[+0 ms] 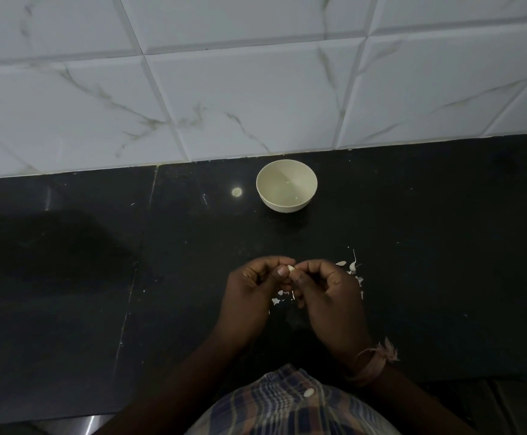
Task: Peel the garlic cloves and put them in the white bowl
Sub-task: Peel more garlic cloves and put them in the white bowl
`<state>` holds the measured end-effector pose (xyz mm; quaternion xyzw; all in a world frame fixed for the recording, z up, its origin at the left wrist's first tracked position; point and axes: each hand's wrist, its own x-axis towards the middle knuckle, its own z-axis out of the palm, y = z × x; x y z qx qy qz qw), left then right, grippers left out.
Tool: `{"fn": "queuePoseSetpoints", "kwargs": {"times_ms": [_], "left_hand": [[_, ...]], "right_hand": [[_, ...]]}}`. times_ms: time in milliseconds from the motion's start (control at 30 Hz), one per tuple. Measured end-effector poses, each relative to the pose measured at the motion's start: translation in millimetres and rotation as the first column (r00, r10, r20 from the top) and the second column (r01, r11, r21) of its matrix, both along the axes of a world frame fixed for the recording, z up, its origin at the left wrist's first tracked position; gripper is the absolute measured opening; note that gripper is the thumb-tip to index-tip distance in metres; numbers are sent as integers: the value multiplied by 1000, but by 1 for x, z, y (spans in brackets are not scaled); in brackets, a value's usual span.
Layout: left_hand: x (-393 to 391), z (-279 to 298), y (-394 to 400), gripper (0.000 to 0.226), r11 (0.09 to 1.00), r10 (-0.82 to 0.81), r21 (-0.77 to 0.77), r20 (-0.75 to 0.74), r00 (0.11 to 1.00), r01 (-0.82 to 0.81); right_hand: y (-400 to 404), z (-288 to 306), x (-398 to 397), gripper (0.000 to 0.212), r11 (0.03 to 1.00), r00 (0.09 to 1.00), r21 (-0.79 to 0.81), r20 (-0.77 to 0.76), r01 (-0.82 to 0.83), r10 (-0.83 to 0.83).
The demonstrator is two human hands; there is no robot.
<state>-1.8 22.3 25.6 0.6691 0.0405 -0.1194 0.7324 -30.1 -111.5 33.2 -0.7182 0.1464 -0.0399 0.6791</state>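
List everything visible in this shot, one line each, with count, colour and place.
white bowl: one, off-white, upright on the counter near the wall, nothing visible inside.
garlic clove: one, pale, pinched between both hands.
garlic skins: several scraps, white, scattered on the counter beside and under the hands.
counter: one, black, glossy.
wall tiles: white marbled, behind the counter.
checked shirt: one, bottom edge.
wrist thread: one, pinkish, right wrist.
left hand: grips the clove.
right hand: grips the clove.

Dim light. Black polished stone counter [67,277] fills 3 to 9 o'clock, pale seam lines crossing it. White marble-veined wall tiles [240,98] at 12 o'clock, bevelled joints between them.
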Motion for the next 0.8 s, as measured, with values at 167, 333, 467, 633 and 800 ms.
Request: {"fn": "queuePoseSetpoints", "kwargs": {"times_ms": [167,333,467,633,800], "left_hand": [[0,5,-2,18,999,0,-37,-51,999,-2],[5,6,-6,20,971,83,-204,-210,974,-126],[8,9,-8,18,952,90,-259,-280,956,-165],[11,8,-8,18,974,87,-177,-280,956,-141],[14,4,-5,17,989,73,-106,-262,962,-104]], "right_hand": [[0,-1,3,4,998,998,2,-5,55,-55],[2,-3,3,4,998,998,5,-12,64,-64],[1,-3,4,3,998,999,-18,-4,52,-52],[0,-6,3,4,998,1000,-59,-2,19,-19],[-2,-9,5,8,995,1000,-103,-1,-14,14]]}}
